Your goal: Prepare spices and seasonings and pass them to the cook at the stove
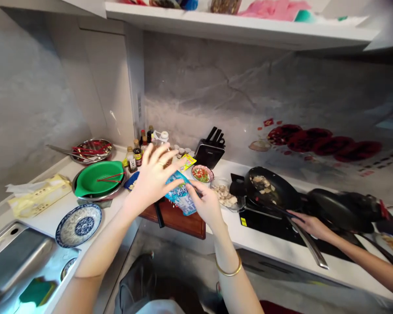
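A blue packet [180, 198] is held above the near edge of a wooden board [183, 223], at the middle of the desk [249, 240]. It is pinched at its right side by the right hand [207, 204], with the fingers closed on it. The left hand [152, 176] is spread wide and flat over the packet's upper left. It is blurred, and whether its fingertips touch the packet cannot be told.

The step in hand is judged to be work on the packet's top, and no opening can be seen in it. For a pull at the top, a firm pinch by the left hand would be called for, against a steady hold by the right.

White print is seen on the packet, but it is too blurred to be read. A yellow packet [188, 162] behind it, the knife block [209, 150] and the bottles [137, 153] bear marks or labels that are likewise illegible.

A small bowl [202, 173] of chopped red and green lies just behind the hands. Farther left are a green strainer [98, 179], a blue plate [78, 224] and the sink [16, 257]. To the right, a pan [268, 185] of food is tended by another person's hand [309, 224].
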Demonstrator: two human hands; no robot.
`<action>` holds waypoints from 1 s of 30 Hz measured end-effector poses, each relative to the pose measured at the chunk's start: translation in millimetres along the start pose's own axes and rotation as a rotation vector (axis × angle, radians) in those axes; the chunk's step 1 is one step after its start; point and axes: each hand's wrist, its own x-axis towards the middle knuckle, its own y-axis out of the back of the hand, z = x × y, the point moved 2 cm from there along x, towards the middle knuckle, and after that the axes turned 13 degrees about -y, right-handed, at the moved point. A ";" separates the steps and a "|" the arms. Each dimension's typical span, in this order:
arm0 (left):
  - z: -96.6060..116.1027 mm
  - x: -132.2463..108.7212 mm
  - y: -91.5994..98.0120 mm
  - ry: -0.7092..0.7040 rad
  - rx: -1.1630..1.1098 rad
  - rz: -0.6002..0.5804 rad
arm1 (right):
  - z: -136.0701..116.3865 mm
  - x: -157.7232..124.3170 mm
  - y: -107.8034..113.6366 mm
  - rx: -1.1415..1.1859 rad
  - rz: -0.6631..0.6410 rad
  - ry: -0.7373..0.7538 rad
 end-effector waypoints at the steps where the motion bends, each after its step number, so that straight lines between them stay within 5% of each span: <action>1: 5.9 2.1 -2.4 -0.071 -0.006 -0.106 | 2.4 -8.6 -0.8 -0.098 0.023 0.016; 6: 33.8 -5.2 -27.5 -0.179 -0.041 -0.464 | 13.1 -35.3 -12.5 -0.458 0.031 0.000; 11: 50.9 -27.0 -51.9 -0.120 0.001 -0.648 | 32.4 -40.7 -27.3 -0.673 -0.057 -0.057; 15: 45.0 -44.2 -64.0 -0.124 -0.086 -0.776 | 40.6 -39.7 -32.0 -0.688 -0.169 -0.035; 19: 25.8 -57.2 -72.0 -0.041 -0.334 -0.753 | 40.2 -36.9 -34.7 -0.643 -0.239 0.035; 26: -1.8 -69.3 -99.2 0.216 -0.912 -0.612 | 48.7 -35.1 -53.1 -0.717 -0.112 0.064; 30: -5.6 -71.2 -105.1 0.278 -1.081 -0.603 | 53.5 -36.6 -54.3 -0.413 -0.092 -0.010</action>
